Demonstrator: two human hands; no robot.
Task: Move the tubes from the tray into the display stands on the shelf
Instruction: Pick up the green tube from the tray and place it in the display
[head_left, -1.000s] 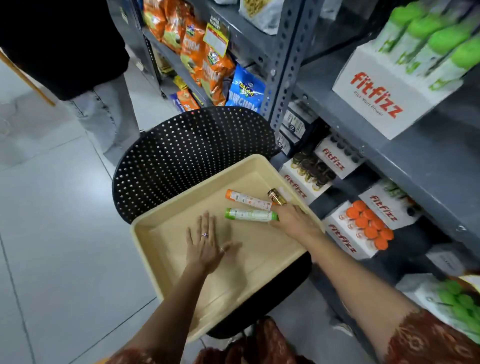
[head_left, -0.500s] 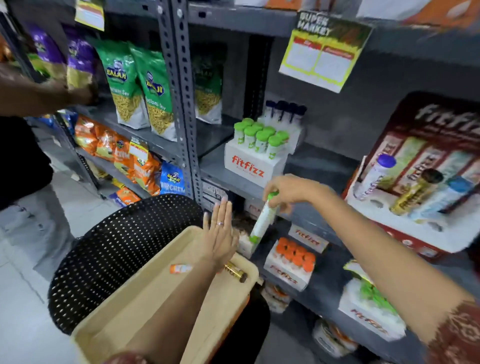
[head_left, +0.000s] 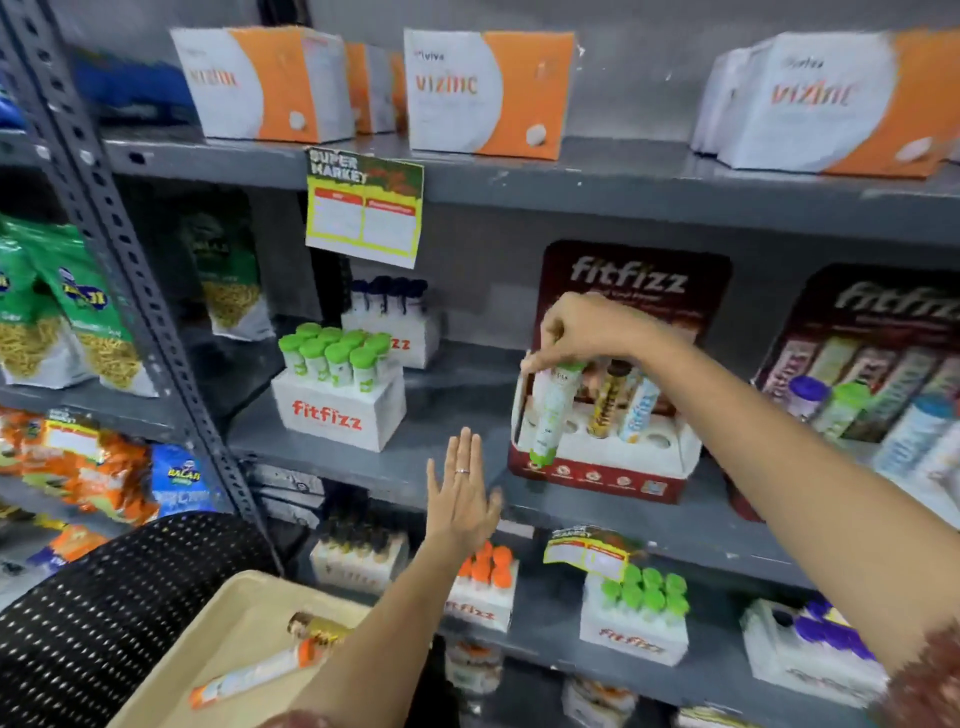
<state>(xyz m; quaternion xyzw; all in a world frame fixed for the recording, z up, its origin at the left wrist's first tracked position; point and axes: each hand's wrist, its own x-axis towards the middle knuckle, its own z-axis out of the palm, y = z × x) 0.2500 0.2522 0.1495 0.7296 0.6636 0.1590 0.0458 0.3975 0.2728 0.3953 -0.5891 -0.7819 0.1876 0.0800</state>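
Nearest the camera, the beige tray (head_left: 234, 613) rests on a black perforated chair back (head_left: 104, 597), evidently so stock sits within reach of the shelf. Two tubes remain in it: an orange-capped tube (head_left: 254, 675) lying flat, and a gold tube (head_left: 317, 626) beside it, partly hidden by the left forearm.

The left hand (head_left: 462, 499) is raised above the tray, palm forward, fingers straight and close together. Its grip is wide and holds nothing. It appears idle, held clear of the working hand and in front of the shelf edge (head_left: 374, 478).

Further in, the right hand (head_left: 587, 330) reaches to the middle shelf with the arm extended and the wrist bent downward. Its grip is closed on the cap end of a green-capped tube (head_left: 550, 410), pinched from above so the body hangs free for lowering. The tube is tilted, its lower end over the front left of the red display stand (head_left: 597, 478). Whether it has entered a hole cannot be told.

Judgement: insertion is in hand. The stand already carries two upright tubes (head_left: 623, 400), and open holes remain.
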